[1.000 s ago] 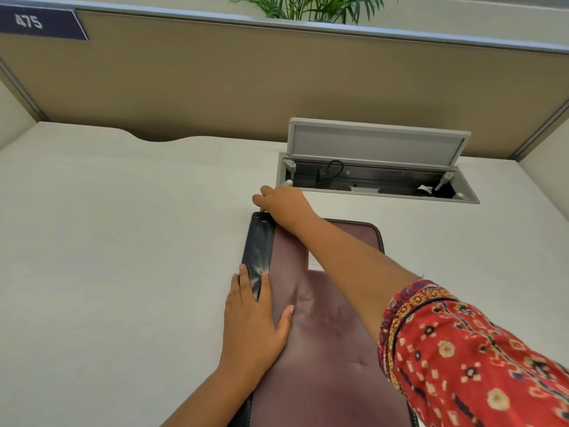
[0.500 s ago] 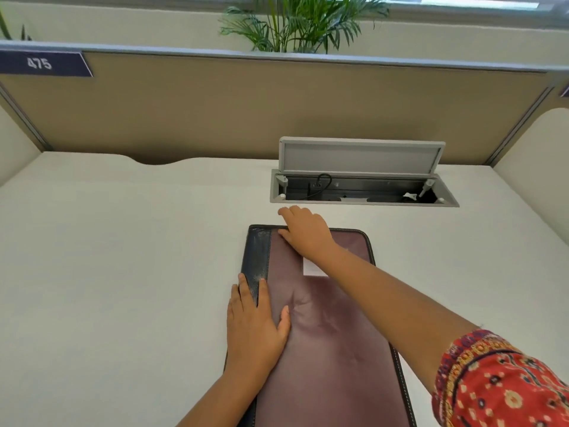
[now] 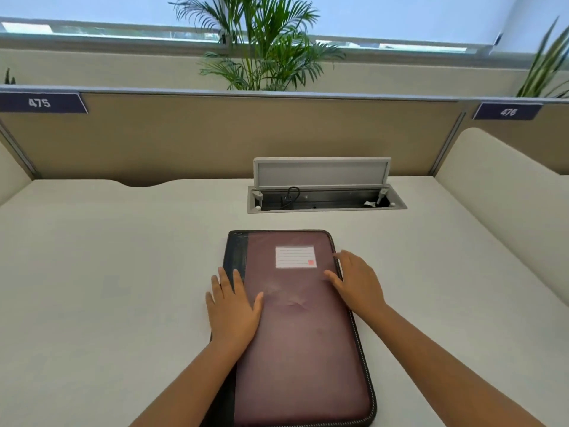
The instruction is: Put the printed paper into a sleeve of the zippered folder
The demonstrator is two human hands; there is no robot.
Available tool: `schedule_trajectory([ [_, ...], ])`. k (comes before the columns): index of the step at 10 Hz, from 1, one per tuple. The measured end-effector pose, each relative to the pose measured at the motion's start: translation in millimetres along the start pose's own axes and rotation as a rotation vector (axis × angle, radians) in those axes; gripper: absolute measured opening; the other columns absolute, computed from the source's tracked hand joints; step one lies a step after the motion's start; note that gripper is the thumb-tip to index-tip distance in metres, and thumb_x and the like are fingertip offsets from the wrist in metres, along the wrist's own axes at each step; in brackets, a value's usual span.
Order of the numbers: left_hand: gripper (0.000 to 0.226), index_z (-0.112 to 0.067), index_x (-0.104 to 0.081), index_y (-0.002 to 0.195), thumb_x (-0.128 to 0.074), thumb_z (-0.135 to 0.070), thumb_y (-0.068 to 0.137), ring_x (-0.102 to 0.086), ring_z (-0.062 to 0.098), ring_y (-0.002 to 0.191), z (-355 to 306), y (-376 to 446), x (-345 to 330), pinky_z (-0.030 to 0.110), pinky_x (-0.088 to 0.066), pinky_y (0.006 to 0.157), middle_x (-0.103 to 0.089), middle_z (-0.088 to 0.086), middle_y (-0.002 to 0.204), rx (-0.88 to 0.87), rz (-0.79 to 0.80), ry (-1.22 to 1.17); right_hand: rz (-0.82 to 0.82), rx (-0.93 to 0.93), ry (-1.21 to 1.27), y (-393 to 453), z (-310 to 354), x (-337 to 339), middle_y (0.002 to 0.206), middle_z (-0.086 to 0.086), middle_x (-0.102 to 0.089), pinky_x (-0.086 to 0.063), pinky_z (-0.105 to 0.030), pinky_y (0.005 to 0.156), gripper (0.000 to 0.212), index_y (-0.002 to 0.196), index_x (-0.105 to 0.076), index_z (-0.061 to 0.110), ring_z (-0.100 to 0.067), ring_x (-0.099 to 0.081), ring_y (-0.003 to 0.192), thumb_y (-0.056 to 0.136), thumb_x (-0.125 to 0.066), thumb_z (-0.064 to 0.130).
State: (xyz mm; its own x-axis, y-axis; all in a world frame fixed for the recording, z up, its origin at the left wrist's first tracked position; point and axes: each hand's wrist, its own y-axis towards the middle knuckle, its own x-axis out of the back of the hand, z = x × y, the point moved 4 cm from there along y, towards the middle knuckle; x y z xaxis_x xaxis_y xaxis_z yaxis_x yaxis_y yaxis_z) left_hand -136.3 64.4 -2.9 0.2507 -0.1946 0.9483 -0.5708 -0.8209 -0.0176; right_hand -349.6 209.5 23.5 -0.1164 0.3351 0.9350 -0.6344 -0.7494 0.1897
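Hands lay flat on the closed maroon fabric zippered folder (image 3: 303,328) on the cream desk (image 3: 92,288).
Your left hand (image 3: 234,306) pressed, fingers spread, on its dark leather-like spine edge; your right hand (image 3: 358,285) rested open on its zipped right edge, gripping nothing. A white lined label (image 3: 295,256) sat on the cover. You had no printed paper in sight. Beyond, the grey metal cable box (image 3: 326,198) stood with its lid raised, a black cable inside.
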Motion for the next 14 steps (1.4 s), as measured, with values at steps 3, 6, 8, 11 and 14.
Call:
schedule_trajectory([
  [3,0.071,-0.019,-0.002,0.147,-0.02,-0.058,0.091,0.003,0.022,0.146,21,-73,-11,0.042,-0.012,0.117,0.003,0.003,0.158,-0.124,0.038,0.048,0.085,-0.168,0.342,-85,8,-9,0.145,0.0,-0.04,-0.035,-0.031,0.106,0.056,0.138,-0.036,0.017,-0.017,-0.04,0.132,0.092,-0.043,0.049],
  [6,0.106,-0.022,-0.004,0.147,0.028,-0.075,0.061,0.002,0.018,0.146,34,-107,-4,0.038,-0.01,0.117,-0.001,-0.001,0.158,-0.181,0.014,-0.007,0.158,-0.126,0.063,-129,28,-29,0.159,0.001,-0.002,0.002,-0.037,0.118,0.069,0.149,-0.006,0.016,-0.015,0.003,0.146,0.095,-0.027,0.053],
  [8,0.066,-0.02,-0.005,0.147,-0.018,-0.055,0.092,-0.001,0.02,0.146,34,-107,-9,0.036,-0.009,0.117,-0.006,0.001,0.158,-0.196,0.0,-0.052,0.141,-0.106,0.08,-132,30,-30,0.159,0.0,-0.004,0.001,-0.025,0.115,0.066,0.149,-0.007,0.014,-0.014,0.004,0.146,0.097,-0.027,0.049],
  [11,0.062,-0.021,-0.008,0.147,-0.025,-0.049,0.095,0.0,0.022,0.146,34,-105,-8,0.036,-0.008,0.117,-0.004,0.003,0.158,-0.213,0.008,-0.021,0.148,-0.094,0.028,-131,33,-26,0.159,-0.002,-0.006,-0.001,-0.029,0.117,0.063,0.149,-0.01,0.013,-0.017,0.0,0.146,0.097,-0.026,0.047],
  [14,0.067,-0.021,0.007,0.146,-0.022,-0.052,0.094,0.019,0.013,0.141,23,-98,27,0.034,0.007,0.115,0.009,-0.002,0.157,-0.348,-0.1,0.007,0.022,0.057,-0.167,-121,51,-1,0.157,-0.001,0.015,0.014,-0.031,0.115,0.073,0.147,0.009,0.015,-0.017,0.023,0.141,0.095,-0.024,0.054],
])
